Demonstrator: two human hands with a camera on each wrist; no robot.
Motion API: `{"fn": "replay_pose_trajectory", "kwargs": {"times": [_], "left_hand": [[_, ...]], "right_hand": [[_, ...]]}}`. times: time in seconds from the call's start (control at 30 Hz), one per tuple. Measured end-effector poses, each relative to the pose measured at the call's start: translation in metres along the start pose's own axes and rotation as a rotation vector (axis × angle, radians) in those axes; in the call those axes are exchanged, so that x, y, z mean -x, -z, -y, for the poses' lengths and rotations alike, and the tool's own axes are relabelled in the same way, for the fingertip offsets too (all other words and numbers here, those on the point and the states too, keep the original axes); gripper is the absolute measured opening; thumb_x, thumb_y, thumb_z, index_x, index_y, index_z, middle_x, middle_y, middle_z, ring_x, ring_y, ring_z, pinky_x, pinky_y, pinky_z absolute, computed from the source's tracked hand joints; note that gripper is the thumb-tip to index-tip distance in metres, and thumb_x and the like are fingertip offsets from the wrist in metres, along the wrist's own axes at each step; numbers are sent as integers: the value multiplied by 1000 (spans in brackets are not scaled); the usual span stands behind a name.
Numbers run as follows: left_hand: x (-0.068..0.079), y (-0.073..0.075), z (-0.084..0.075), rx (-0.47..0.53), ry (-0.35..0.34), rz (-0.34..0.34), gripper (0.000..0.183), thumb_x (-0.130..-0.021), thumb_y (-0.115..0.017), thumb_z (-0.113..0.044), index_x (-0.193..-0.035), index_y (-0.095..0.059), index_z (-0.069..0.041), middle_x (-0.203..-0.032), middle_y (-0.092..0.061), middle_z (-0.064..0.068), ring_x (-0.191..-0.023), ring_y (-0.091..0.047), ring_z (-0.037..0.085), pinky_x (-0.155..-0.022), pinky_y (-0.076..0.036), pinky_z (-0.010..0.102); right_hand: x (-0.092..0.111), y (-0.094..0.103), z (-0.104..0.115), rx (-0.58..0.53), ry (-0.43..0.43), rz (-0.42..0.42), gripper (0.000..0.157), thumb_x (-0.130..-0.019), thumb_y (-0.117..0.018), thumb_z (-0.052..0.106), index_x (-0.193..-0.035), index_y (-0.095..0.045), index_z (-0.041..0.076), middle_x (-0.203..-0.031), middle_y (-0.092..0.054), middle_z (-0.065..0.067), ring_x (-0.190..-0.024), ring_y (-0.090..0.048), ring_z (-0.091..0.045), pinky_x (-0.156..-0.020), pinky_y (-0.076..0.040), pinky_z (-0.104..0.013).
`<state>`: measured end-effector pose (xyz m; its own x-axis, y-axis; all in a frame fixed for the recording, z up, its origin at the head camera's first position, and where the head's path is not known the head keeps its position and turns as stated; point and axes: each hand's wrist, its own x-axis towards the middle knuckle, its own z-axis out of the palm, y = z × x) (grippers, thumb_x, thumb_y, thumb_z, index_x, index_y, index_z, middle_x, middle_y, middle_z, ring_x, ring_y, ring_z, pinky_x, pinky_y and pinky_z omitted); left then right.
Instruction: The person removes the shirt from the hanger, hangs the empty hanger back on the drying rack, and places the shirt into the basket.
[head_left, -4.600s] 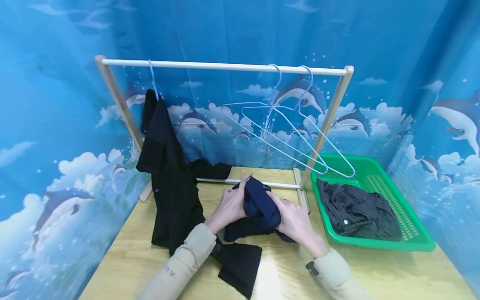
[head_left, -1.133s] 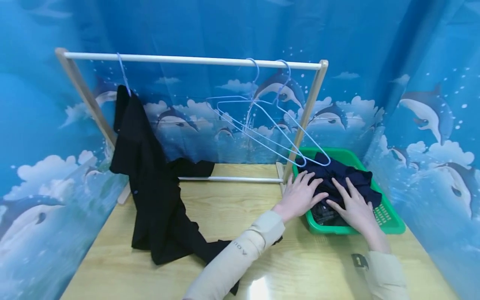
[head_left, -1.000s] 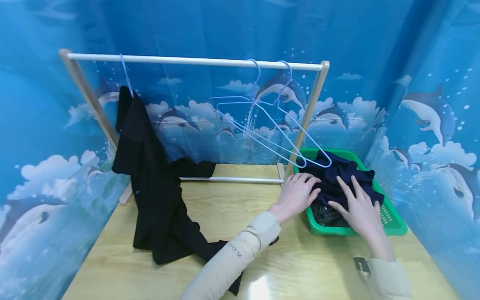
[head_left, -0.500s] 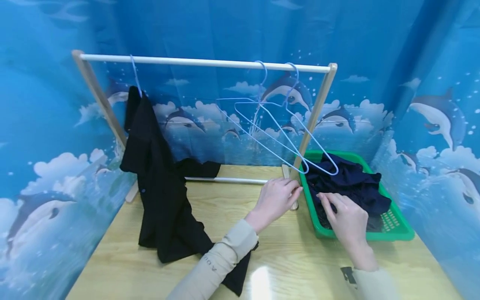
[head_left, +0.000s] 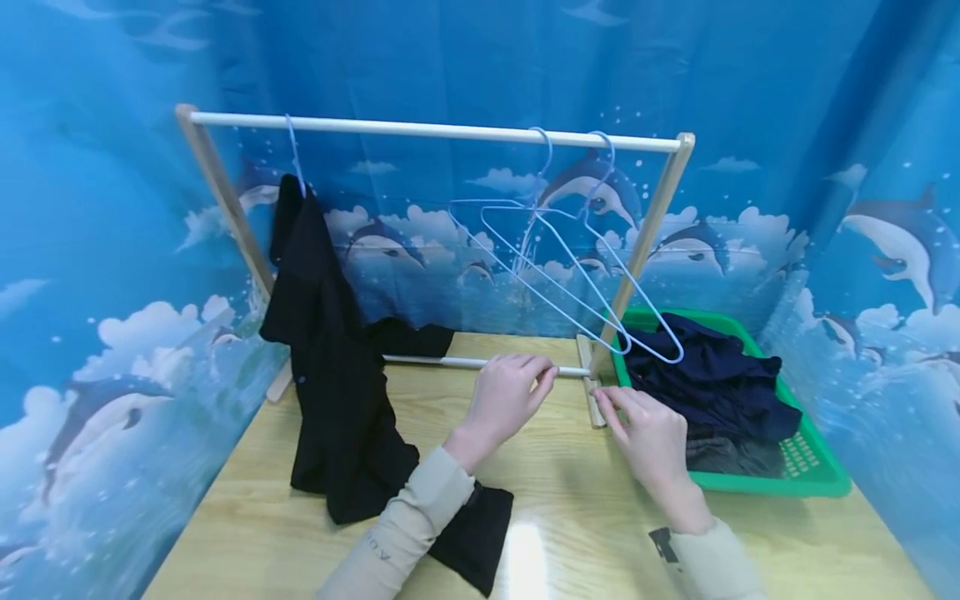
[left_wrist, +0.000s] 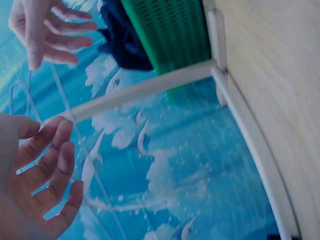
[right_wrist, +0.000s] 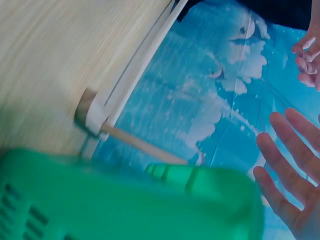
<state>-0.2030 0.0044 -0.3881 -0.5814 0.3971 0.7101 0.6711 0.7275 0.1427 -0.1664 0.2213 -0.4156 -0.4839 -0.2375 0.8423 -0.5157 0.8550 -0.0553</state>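
Head view, rack [head_left: 435, 128]: white top rail, wooden posts, dolphin-print curtain [head_left: 465, 58] behind.
Black garment [head_left: 330, 392]: left end, hung by a light-blue hook [head_left: 294, 150]; lower part spread on wood-grain table [head_left: 577, 517], partly behind left sleeve [head_left: 397, 533].
Left hand [head_left: 501, 400]: near middle, before rack's lower bar; fingers loosely bent, narrow thumb gap, palm bare in left wrist view.
Light-blue wire hangers [head_left: 551, 153]: two, on rail's right end, lower corners overlapping basket in view.
Right hand [head_left: 648, 433]: just left of basket; right wrist view shows fingers spread wide, bare.
Green basket [head_left: 817, 482]: right, beside rack foot.
Navy garment [head_left: 712, 383]: bunched inside it, atop dark grey garment [head_left: 738, 457].
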Motion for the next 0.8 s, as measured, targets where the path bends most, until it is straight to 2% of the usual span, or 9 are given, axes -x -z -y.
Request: {"fn": "replay_pose_trajectory", "kwargs": {"times": [0.13, 0.23, 0.4, 0.57, 0.67, 0.8], "left_hand": [[1, 18, 14, -25, 30, -26, 11, -98, -69, -24, -96, -77, -16, -89, -76, -4, -77, -70, 13, -69, -55, 31], [1, 32, 25, -53, 46, -50, 12, -98, -69, -23, -93, -76, -16, -85, -74, -5, -74, -68, 13, -66, -53, 31], [0, 63, 41, -111, 62, -74, 12, -98, -69, -22, -90, -74, -15, -78, -71, -4, -68, -64, 14, -65, -52, 31], [-1, 102, 55, -154, 64, -110, 14, -99, -68, -22, -96, -75, -10, -84, -73, 2, -73, -66, 20, -71, -56, 36], [0, 124, 65, -169, 87, -159, 15, -100, -67, -21, -100, -74, -8, -89, -74, 6, -76, -66, 23, -73, -56, 38], [11, 150, 81, -170, 161, -259, 17, -101, -65, -20, -103, -74, -6, -94, -73, 10, -82, -65, 29, -73, -54, 41]], "right_hand": [[-8, -9, 11, -23, -7, 49, 18, -95, -70, 27, -93, -77, 11, -76, -74, -2, -56, -67, -18, -38, -37, -28], [-17, -16, 21, -43, -29, 96, 12, -92, -74, 24, -99, -77, 14, -81, -75, -1, -60, -68, -15, -40, -37, -24], [-42, -24, 45, -133, -60, 178, 20, -95, -72, 26, -113, -75, 18, -91, -77, -1, -66, -71, -14, -42, -38, -23], [-76, -31, 72, -247, -67, 241, 26, -101, -65, 30, -125, -70, 19, -98, -76, 2, -70, -71, -14, -42, -36, -21], [-94, -37, 86, -302, -54, 278, 30, -103, -61, 31, -129, -68, 18, -103, -75, 2, -73, -71, -13, -45, -38, -21], [-112, -44, 102, -370, -21, 318, 32, -104, -59, 33, -132, -65, 18, -109, -74, 1, -77, -70, -11, -44, -38, -21]]}}
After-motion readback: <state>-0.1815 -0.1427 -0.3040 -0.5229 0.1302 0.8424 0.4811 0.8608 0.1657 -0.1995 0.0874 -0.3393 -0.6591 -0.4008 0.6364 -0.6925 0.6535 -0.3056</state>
